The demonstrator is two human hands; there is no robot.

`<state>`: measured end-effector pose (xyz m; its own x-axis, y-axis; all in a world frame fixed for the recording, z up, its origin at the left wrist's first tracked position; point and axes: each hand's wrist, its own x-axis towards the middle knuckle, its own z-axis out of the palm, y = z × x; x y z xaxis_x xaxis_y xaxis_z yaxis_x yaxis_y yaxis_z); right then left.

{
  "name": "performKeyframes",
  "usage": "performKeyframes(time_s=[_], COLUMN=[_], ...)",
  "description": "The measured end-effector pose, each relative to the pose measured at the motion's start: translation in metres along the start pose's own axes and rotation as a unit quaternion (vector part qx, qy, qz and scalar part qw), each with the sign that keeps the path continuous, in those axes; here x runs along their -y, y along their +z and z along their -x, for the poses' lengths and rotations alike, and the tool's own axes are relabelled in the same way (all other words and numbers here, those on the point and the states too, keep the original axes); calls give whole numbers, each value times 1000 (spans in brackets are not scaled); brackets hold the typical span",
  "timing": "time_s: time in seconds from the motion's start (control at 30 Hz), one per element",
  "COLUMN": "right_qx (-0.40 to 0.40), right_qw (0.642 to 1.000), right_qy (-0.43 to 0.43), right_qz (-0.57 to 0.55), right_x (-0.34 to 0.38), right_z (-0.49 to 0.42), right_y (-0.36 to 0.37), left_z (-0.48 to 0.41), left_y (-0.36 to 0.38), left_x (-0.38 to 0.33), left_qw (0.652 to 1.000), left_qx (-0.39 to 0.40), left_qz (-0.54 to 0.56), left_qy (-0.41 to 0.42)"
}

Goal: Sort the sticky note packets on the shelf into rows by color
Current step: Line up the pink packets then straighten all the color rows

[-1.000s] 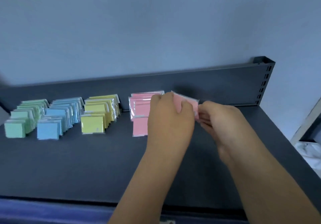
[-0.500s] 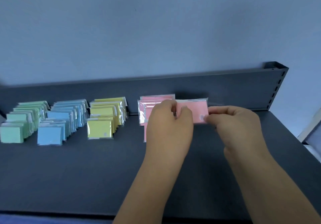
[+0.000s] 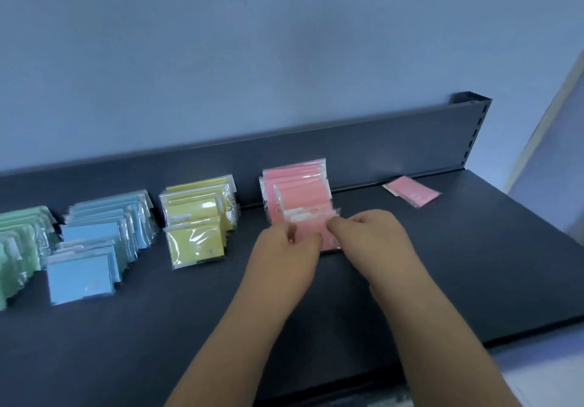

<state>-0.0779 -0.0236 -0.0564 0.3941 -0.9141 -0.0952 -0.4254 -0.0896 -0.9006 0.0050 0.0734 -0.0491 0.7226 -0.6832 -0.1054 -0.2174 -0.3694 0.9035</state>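
Looking down on a dark grey shelf (image 3: pixel 410 280), with both forearms reaching in over its front edge. Pinching the front pink packet (image 3: pixel 308 228) low on its left side with the left hand (image 3: pixel 284 258), with thumb and curled fingers closed on the wrapper. Gripping its right side with the right hand (image 3: pixel 376 242), with fingers clamped likewise. Holding it upright against the pink row (image 3: pixel 297 182). Showing a white strip along its top, too blurred for reading. Passing, leftward, a yellow row (image 3: pixel 199 217), a blue row (image 3: pixel 104 236) and a green row (image 3: pixel 19 242), all in clear wrappers. Finding one loose pink packet (image 3: pixel 412 195) lying flat, well apart, far right. Ending at a back panel (image 3: pixel 379 154) and blue wall (image 3: pixel 252 43).
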Motion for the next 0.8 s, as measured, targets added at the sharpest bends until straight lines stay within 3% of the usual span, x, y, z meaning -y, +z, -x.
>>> performKeyframes(time_s=[0.17, 0.5, 0.67, 0.8], right_qx=[-33, -1, -16, -33], right_qw=[999, 996, 999, 986], right_qy=[33, 67, 49, -2], right_qz=[-17, -58, 18, 162], right_x=[9, 28, 29, 28], right_z=[12, 13, 13, 15], right_y=[16, 24, 20, 17], left_z=[-5, -10, -16, -15], left_y=[-13, -28, -27, -32], left_x=[7, 1, 9, 17], left_qw=[998, 994, 994, 963], left_qx=[42, 76, 39, -9], left_qz=[39, 70, -51, -201], left_qy=[-15, 29, 93, 178])
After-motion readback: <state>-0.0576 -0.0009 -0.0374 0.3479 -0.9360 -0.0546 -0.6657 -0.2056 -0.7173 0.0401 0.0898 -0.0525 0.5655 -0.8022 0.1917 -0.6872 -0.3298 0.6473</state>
